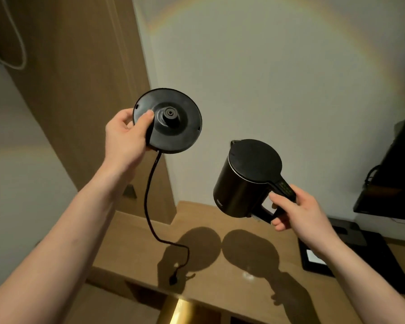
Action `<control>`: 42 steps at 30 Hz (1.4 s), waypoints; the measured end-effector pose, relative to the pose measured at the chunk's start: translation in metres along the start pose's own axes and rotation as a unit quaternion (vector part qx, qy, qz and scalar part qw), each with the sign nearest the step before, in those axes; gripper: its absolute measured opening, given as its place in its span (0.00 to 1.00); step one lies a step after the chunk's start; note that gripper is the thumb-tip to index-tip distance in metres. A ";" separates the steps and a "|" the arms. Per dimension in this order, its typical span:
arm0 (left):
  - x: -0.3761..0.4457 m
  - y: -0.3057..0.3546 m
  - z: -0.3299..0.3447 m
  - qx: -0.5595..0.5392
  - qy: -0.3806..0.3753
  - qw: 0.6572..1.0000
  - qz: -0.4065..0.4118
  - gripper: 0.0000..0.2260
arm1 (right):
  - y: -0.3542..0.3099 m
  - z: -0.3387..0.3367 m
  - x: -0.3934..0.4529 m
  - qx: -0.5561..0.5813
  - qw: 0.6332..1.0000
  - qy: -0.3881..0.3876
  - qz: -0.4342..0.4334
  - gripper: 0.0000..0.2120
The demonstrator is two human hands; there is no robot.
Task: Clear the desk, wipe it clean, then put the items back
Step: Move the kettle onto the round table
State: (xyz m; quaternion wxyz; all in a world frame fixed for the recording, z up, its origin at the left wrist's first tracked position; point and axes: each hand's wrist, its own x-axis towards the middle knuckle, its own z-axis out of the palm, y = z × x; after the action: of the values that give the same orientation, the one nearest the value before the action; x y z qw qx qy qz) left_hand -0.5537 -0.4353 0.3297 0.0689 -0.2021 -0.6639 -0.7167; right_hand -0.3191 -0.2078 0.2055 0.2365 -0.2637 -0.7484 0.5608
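My left hand [125,134] grips the rim of a round black kettle base [173,122], held up in the air and tilted toward me. Its black cord [150,202] hangs down, and the plug [173,280] dangles just above the wooden desk [220,272]. My right hand [297,211] is closed around the handle of a black electric kettle [246,181], lid shut, held above the desk to the right of the base. Both objects cast round shadows on the desktop.
A black tray or mat [372,258] with a small framed card [315,258] lies at the desk's right end. A dark screen [393,178] hangs on the white wall at right. A wooden panel [80,90] rises at left. A gold-coloured edge [185,312] shows below the desk front.
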 end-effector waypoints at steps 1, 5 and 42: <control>-0.014 0.002 -0.011 0.001 -0.007 1.000 0.000 0.07 | -0.002 0.004 -0.016 0.004 1.000 0.004 0.000 0.06; -0.079 0.000 -0.056 -0.007 -0.036 0.999 -0.024 0.05 | -0.005 0.020 -0.090 0.000 1.000 0.016 0.013 0.06; -0.719 0.027 0.108 0.030 -0.325 0.901 -0.285 0.14 | 0.143 -0.351 -0.697 -0.088 0.948 0.217 0.214 0.07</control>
State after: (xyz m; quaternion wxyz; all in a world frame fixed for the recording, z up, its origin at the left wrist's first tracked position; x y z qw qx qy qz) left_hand 0.1316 -0.4543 0.0848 -0.3516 -0.2234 -0.7001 -0.5799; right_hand 0.4494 -0.3839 0.1180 0.2432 -0.5527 -0.6511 0.4599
